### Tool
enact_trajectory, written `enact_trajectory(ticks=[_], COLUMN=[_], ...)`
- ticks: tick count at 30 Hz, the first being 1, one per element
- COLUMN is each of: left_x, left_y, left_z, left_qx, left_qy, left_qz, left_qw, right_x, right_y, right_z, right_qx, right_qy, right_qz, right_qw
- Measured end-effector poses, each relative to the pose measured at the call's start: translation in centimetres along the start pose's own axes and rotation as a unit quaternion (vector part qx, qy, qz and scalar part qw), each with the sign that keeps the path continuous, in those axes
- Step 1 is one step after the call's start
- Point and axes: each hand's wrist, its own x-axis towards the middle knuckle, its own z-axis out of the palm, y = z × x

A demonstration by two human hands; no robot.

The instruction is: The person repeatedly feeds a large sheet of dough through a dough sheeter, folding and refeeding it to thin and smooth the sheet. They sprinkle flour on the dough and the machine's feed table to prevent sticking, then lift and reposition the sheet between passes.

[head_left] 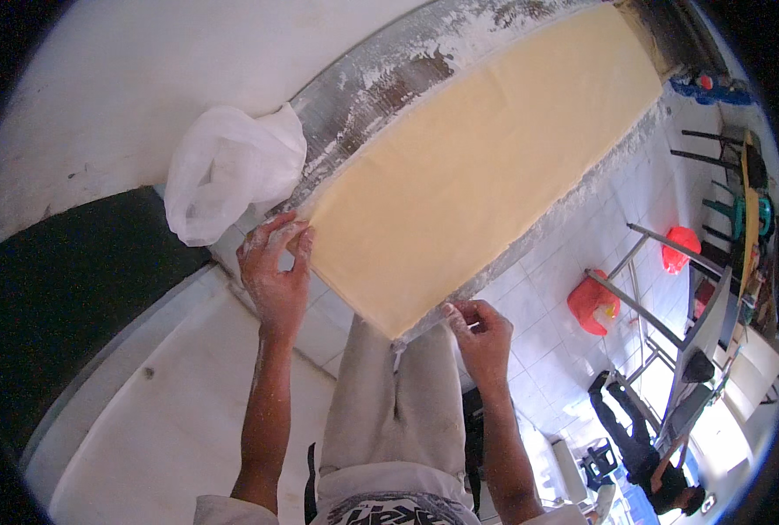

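A long, smooth sheet of pale yellow dough [486, 175] lies flat on a floured metal-topped table [354, 109], stretching from my body toward the far right. My left hand [274, 271], dusted with flour, has thumb and fingers bent in a pinch at the sheet's near left corner. On the near right side, my right hand [484, 339] is closed, its fingers curled and the thumb tip at the table's edge beside the dough. Whether anything is between those right fingers is hidden.
An open white plastic bag [232, 175] stands left of the dough, against the white wall [162, 70]. On the tiled floor [529, 306] to the right are a red bag [591, 302], a second red bag [680, 249] and metal-legged furniture [639, 311]. Another person [643, 455] is at the lower right.
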Motion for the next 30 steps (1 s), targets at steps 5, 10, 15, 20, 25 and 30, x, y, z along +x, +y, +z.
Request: enact_trajectory(ticks=[5, 10, 15, 20, 25, 30], left_x=[0.7, 1.6, 3.5, 4.2, 3.9, 3.0], left_y=[0.4, -0.3, 0.1, -0.3, 0.4, -0.2], left_z=[-0.7, -1.2, -1.6, -2.0, -2.5, -2.6], left_qx=[-0.120, -0.158, -0.152, -0.153, -0.059, -0.047], left_qy=[-0.011, -0.110, -0.151, -0.165, -0.150, -0.100], left_qz=[0.013, -0.052, -0.088, -0.085, -0.085, -0.039], left_qw=[0.993, 0.980, 0.973, 0.971, 0.983, 0.993], right_x=[-0.3, 0.4, 0.0, -0.2, -0.5, -0.9], right_y=[-0.3, -1.0, -1.2, -0.8, -0.6, -0.8], right_z=[1.9, 2.2, 2.3, 2.8, 2.9, 3.0], right_qx=[0.019, 0.020, 0.024, 0.053, 0.060, 0.067], right_qy=[0.037, 0.051, 0.063, 0.060, 0.067, 0.063], right_qz=[-0.031, -0.029, -0.029, 0.000, -0.003, 0.006], right_qw=[0.999, 0.998, 0.997, 0.997, 0.996, 0.996])
